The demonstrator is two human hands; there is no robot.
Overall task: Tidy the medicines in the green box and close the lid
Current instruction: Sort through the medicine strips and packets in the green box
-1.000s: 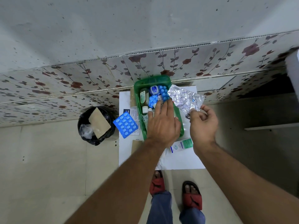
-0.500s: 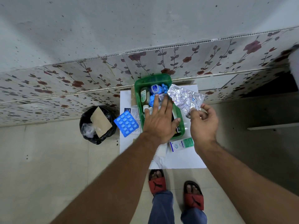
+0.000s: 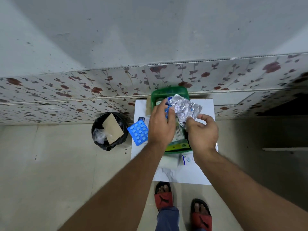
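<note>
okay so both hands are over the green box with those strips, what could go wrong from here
The silver foil strips, pinched by the right hand, look bulky and may stop a lid seating. The blue blister pack overhangs the table edge and could get knocked off beside the bin.

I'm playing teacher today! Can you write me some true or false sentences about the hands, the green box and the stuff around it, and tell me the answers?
1. The right hand holds silver pill strips. True.
2. The green box has its lid shut. False: it is open, with medicines showing inside.
3. A blue pill sheet lies on the white table, left of the box. True.
4. The black bin stands on the table. False: it stands on the floor, beside the table.
5. The left hand rests on the bin. False: it is over the box, its grip on something blue.
</note>
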